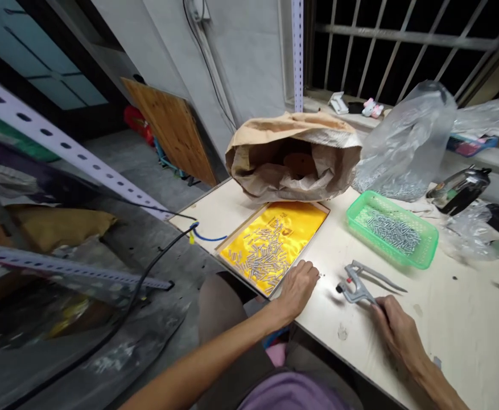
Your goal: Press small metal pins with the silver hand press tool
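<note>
My right hand (pixel 400 327) is wrapped round one handle of a pair of grey metal pliers (pixel 357 291). The pliers have a black tip and a small red part, and their other handle stands apart from the held one. Over the table's front edge, my left hand (pixel 299 287) has its fingers curled together; whatever they may pinch is too small to make out. Beside that hand lies a shallow tray lined with shiny yellow cloth (pixel 302 219), bearing many small metal pins (pixel 264 259).
An open brown paper sack (pixel 249 162) stands behind the tray. To the right are a green plastic basket (pixel 431 250) of metal pieces (pixel 394 232), a clear plastic bag (pixel 420 131) and a dark tool (pixel 460 188). A black cable (pixel 147 273) runs along the left.
</note>
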`<act>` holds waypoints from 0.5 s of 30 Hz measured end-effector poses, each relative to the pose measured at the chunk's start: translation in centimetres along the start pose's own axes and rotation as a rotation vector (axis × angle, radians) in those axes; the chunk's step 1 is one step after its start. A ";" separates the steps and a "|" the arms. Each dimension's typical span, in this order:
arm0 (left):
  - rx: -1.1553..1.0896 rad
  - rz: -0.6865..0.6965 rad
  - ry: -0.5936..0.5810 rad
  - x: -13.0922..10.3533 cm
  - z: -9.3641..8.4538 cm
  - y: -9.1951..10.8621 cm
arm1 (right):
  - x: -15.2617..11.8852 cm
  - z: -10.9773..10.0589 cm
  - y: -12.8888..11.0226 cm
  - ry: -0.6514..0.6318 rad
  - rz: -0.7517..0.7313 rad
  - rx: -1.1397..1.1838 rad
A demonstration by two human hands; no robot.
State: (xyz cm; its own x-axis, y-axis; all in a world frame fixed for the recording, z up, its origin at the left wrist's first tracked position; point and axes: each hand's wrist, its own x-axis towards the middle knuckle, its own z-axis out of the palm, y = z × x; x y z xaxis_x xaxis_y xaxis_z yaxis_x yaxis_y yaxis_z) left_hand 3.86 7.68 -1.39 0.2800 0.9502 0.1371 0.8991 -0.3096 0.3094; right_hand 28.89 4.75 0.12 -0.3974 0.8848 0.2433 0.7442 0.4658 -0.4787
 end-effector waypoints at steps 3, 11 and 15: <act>-0.030 0.125 0.194 4.4 -4.1 2.1 | -0.7 0.7 0.0 -0.021 -0.005 -0.007; 0.001 -0.012 0.347 9.5 -11.3 -0.5 | -0.3 2.6 -1.3 -0.056 -0.114 -0.054; 0.122 -0.367 0.108 7.8 -9.3 -7.7 | -0.2 3.7 -1.2 -0.087 -0.150 -0.054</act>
State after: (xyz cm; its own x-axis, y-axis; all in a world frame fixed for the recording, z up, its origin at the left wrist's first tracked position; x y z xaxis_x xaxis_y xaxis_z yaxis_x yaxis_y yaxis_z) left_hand -4.02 17.10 6.02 -0.0984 0.9855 0.1383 0.9680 0.0626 0.2431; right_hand 26.10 3.94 -2.50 -0.5496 0.8022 0.2335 0.6998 0.5947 -0.3957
